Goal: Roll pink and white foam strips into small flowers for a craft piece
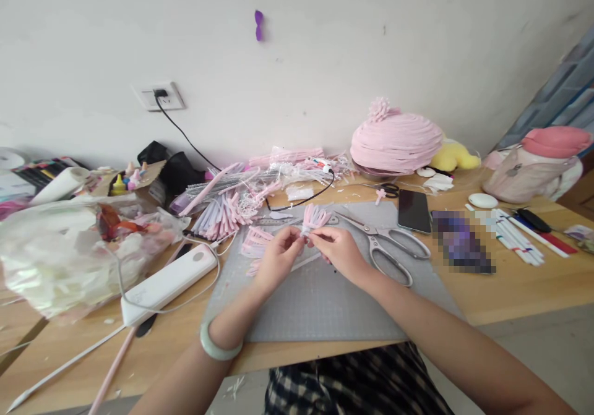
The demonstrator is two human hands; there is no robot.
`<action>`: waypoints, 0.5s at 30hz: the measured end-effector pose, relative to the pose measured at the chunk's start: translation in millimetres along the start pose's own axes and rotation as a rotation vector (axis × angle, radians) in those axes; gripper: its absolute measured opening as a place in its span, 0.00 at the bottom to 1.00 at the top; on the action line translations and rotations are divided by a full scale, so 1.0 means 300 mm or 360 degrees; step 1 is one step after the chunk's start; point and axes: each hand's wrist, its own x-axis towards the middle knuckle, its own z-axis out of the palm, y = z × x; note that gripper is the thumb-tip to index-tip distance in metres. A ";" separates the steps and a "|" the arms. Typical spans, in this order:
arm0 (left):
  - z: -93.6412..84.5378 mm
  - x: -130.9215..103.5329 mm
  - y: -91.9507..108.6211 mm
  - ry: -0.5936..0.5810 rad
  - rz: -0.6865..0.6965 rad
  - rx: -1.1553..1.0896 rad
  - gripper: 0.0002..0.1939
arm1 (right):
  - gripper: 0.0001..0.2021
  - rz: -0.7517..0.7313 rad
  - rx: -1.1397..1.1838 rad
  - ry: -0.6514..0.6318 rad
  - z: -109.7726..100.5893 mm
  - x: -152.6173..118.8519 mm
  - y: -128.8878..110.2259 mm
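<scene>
Both hands meet over a grey cutting mat (325, 307), pinching the base of a small bundle of pink and lilac pipe cleaners (316, 217). My left hand (282, 254) grips it from the left, fingers closed. From the right, my right hand (341, 251) closes on the same base, its fingertips touching the left ones. The bundle's looped ends fan upward and away from me. Just left of my left hand lie more pink pipe-cleaner pieces (256, 242) on the mat. Large grey-handled scissors (383, 242) rest open to the right of my right hand.
Behind the mat is a pile of pipe cleaners (227, 211). Left stand a white power-bank-like device (169, 285) with cables and a plastic bag (60, 248). A phone (414, 211), white pens (517, 235), a pink domed piece (396, 143) and a lidded jug (524, 171) occupy the right.
</scene>
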 end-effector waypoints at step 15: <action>0.021 -0.013 0.019 0.0106 -0.0567 -0.0606 0.13 | 0.10 -0.0104 -0.0091 -0.0019 0.025 -0.005 0.030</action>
